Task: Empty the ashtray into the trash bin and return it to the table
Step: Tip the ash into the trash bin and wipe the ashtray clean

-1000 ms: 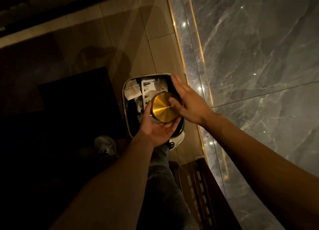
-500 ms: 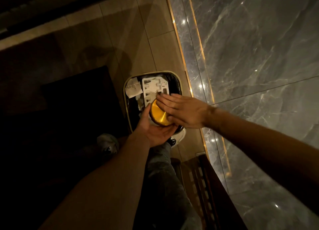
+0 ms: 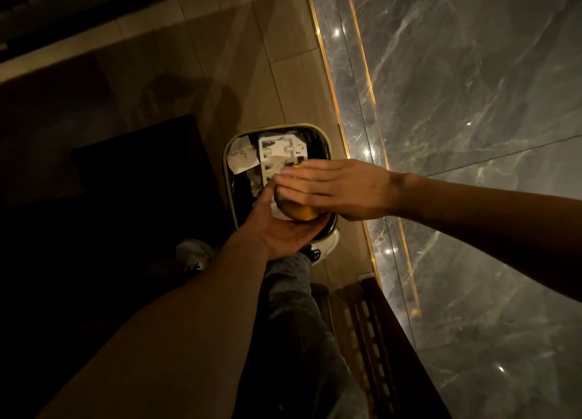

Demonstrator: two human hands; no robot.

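- The fingers (image 3: 285, 209) of the left hand (image 3: 283, 229) are curled around the gold ashtray (image 3: 297, 212), which is gripped from below.
- The right hand (image 3: 340, 188) is laid flat over the ashtray, its fingers together and straight.
- The ashtray is held above the near right corner of the trash bin (image 3: 231, 195).
- White paper scraps (image 3: 277, 154) are seen inside the trash bin, which stands on the floor (image 3: 267, 56) beside a marble wall (image 3: 472, 103).

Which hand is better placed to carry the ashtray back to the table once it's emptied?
Left, probably. The left hand already cups the gold ashtray from below over the trash bin. The right hand only lies flat across its top, fingers extended, gripping nothing.
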